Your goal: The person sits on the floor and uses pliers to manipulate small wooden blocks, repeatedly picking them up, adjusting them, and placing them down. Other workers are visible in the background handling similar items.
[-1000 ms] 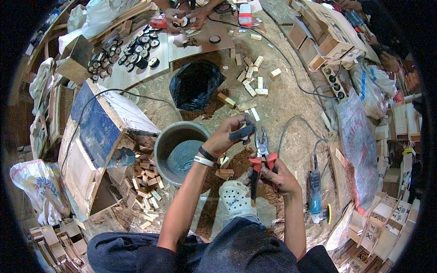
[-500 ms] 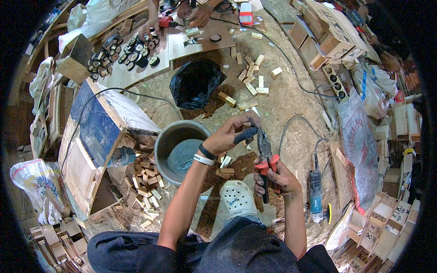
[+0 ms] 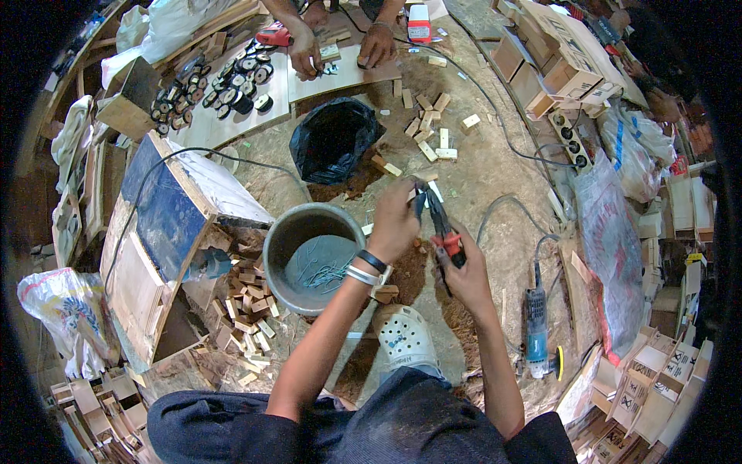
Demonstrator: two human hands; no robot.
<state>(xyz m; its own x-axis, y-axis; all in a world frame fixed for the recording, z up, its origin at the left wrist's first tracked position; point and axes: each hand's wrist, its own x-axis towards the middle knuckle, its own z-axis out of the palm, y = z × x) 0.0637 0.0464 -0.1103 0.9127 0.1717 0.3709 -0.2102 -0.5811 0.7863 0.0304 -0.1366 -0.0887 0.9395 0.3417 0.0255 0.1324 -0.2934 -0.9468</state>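
Observation:
My right hand (image 3: 464, 267) is wrapped round the red-and-black handles of a pair of pliers (image 3: 444, 224), whose jaws point up and away from me. Close against the jaws is my left hand (image 3: 397, 220), its fingers closed in a pinch; what they hold is too small and blurred to make out. A black covering shows on one left finger. Below and left of that hand stands a grey bucket (image 3: 272, 271) with thin pale-blue wire-like pieces (image 3: 325, 272) in the bottom.
A black bag (image 3: 332, 139) lies open ahead, beside scattered wooden blocks (image 3: 427, 151). Another person's hands (image 3: 379, 42) work at a board (image 3: 348, 85) near round black-rimmed discs (image 3: 239, 81). A blue corded power tool (image 3: 536, 332) stands right; a wooden box (image 3: 158, 232) is left.
Both my hands and the pliers have shifted away from me, and my left hand has turned its back upward. The other person's hands have moved right over the board.

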